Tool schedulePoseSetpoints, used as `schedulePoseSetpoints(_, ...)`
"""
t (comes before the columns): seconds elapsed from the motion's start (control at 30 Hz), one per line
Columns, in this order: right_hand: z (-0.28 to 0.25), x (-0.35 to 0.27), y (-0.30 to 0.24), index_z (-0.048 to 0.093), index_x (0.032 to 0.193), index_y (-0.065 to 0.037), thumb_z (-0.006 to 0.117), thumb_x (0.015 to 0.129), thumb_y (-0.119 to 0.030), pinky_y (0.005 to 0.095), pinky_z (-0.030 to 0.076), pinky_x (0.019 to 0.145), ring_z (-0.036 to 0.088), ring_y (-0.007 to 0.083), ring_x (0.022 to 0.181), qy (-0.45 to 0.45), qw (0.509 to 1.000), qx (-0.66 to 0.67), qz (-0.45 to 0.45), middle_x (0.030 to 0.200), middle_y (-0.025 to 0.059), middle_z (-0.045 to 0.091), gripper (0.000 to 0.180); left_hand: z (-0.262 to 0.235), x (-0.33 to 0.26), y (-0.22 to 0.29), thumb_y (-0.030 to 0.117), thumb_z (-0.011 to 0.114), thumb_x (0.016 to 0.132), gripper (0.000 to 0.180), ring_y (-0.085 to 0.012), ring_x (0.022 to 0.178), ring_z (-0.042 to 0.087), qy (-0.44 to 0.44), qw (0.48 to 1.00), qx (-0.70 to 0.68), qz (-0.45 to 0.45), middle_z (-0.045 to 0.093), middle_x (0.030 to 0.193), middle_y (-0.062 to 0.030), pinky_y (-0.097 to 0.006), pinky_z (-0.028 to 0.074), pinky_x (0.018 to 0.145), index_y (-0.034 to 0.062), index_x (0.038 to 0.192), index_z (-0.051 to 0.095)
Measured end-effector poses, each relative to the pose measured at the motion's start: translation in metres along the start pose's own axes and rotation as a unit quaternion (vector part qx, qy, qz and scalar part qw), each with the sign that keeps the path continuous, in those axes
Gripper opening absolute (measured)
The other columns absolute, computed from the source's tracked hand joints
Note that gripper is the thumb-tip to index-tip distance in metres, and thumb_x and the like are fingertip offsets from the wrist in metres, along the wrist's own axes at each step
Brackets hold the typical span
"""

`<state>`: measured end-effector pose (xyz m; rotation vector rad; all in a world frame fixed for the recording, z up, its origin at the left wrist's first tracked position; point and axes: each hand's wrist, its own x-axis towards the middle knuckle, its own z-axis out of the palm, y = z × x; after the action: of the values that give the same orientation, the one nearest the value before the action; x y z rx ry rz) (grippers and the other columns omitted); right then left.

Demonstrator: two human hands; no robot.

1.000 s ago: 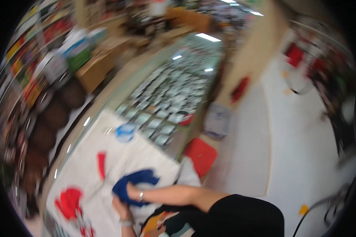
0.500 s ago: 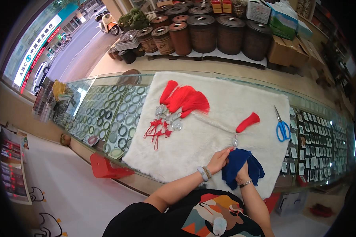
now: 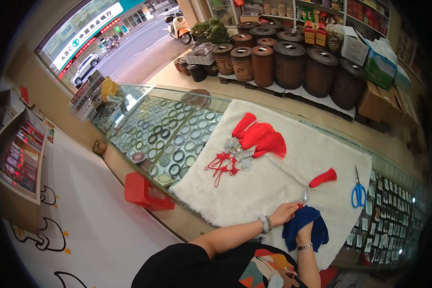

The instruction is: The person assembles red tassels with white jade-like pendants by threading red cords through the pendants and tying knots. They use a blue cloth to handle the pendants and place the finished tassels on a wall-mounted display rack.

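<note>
A glass-topped surface (image 3: pixel 114 159) slants across the frame from the upper left to the lower right, with rows of round bangles (image 3: pixel 178 140) under its glass left of centre. A white fluffy mat (image 3: pixel 254 192) covers its middle. Brown lidded barrels (image 3: pixel 289 62) line the upper right, and a red stool (image 3: pixel 141 189) stands beside the surface, left of centre. On the mat, just above the frame's centre, lies a bunch of red tassels (image 3: pixel 264 140) with pale beads and red cords. The blue cloth (image 3: pixel 300 224) is bunched in the lower right; the right hand (image 3: pixel 305 233) grips it from below. At its upper left edge, the left hand (image 3: pixel 285 213) has its fingertips pinched on the red cord of a single tassel (image 3: pixel 323 177), whose red fringe points to the upper right. Blue-handled scissors (image 3: pixel 358 192) lie near the mat's right edge.
</note>
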<state>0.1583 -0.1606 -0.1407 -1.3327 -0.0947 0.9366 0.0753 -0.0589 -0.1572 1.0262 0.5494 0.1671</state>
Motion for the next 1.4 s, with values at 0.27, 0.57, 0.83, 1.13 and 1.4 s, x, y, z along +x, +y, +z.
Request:
schedulePoseSetpoints(0.27,-0.006,0.003,0.002,0.061,0.1,-0.007,0.058,0.094,-0.015,0.0249,0.049,0.074,0.058,0.0105,0.085,-0.005,0.998,0.056,0.013,0.093,-0.0003,0.061,0.011,0.013,-0.011,0.005,0.007,0.041,0.097,0.039,-0.0168,0.11,0.056,0.021,0.978,0.193,0.081,0.061,0.123,-0.0135,-0.026,0.041,0.099,0.0002,0.134,0.048)
schedulePoseSetpoints(0.57,-0.009,0.006,0.008,0.061,0.098,-0.007,0.056,0.094,-0.014,0.0251,0.048,0.073,0.058,0.0103,0.084,-0.003,1.0,-0.006,-0.006,0.093,-0.0004,0.061,0.009,0.012,-0.013,0.0,0.0,0.039,0.091,0.052,-0.0124,0.094,0.058,0.044,0.985,0.153,0.064,0.064,0.113,-0.0095,-0.029,0.048,0.084,0.0049,0.142,0.039)
schedulePoseSetpoints(0.83,-0.011,0.008,0.011,0.06,0.109,-0.004,0.052,0.097,-0.019,0.0293,0.052,0.08,0.062,0.0167,0.094,-0.012,0.998,0.065,0.025,0.104,0.006,0.064,0.021,0.024,-0.037,0.03,0.002,0.05,0.086,0.057,-0.0376,0.086,0.062,0.089,0.903,0.388,0.16,0.06,0.106,-0.0207,-0.041,0.052,0.072,0.0131,0.14,0.04)
schedulePoseSetpoints(1.13,-0.017,0.003,0.007,0.058,0.109,-0.006,0.05,0.099,-0.021,0.0286,0.051,0.084,0.061,0.0161,0.095,-0.062,0.992,0.107,0.031,0.104,0.0046,0.063,0.021,0.013,-0.03,0.03,0.007,0.057,0.087,0.025,-0.0356,0.081,0.062,0.118,0.843,0.459,0.255,0.055,0.103,-0.0155,-0.04,0.051,0.071,0.0018,0.111,0.06)
schedulePoseSetpoints(1.4,-0.009,-0.006,0.003,0.061,0.104,-0.005,0.054,0.097,-0.02,0.0268,0.05,0.079,0.06,0.0132,0.09,-0.025,0.998,0.052,0.012,0.099,0.003,0.063,0.018,0.015,-0.014,0.011,0.013,0.06,0.09,0.019,-0.0142,0.067,0.061,0.156,0.968,0.181,0.073,0.066,0.073,-0.0112,-0.03,0.048,0.061,-0.0037,0.091,0.068)
